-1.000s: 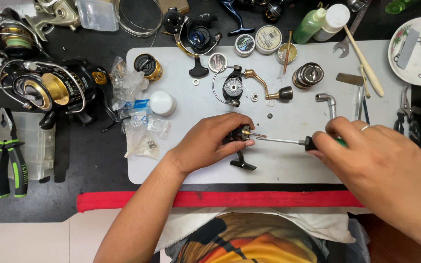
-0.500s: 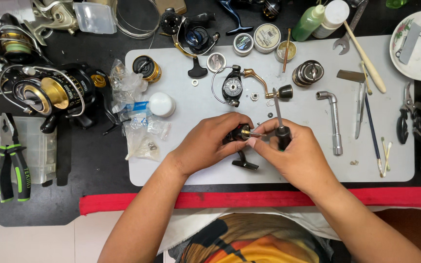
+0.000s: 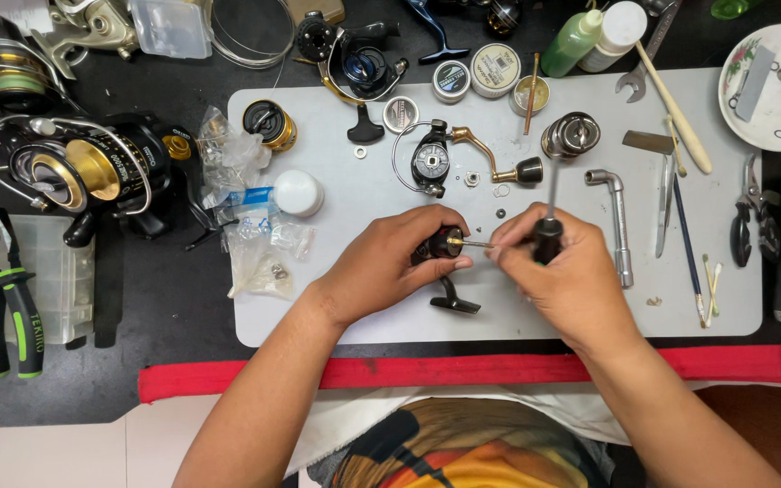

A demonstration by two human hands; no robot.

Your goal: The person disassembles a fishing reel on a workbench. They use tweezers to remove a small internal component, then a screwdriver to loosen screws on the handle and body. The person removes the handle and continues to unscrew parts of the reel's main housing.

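Matt grey plastic mat (image 3: 336, 298); glossy black-gold metal reel (image 3: 74, 172); red cloth edge (image 3: 463, 369).

Beyond my grey work mat (image 3: 345, 298): green-handled pliers (image 3: 6, 298) on a clear box at far left, a black-and-gold spinning reel (image 3: 83, 172) above them, an L-shaped socket wrench (image 3: 616, 221), and a floral dish (image 3: 775, 86) top right.

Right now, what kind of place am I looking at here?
Most likely a fishing reel repair bench. Spinning reels sit at one side, a stripped reel body and small screws lie on the white work mat, and pliers wait nearby.
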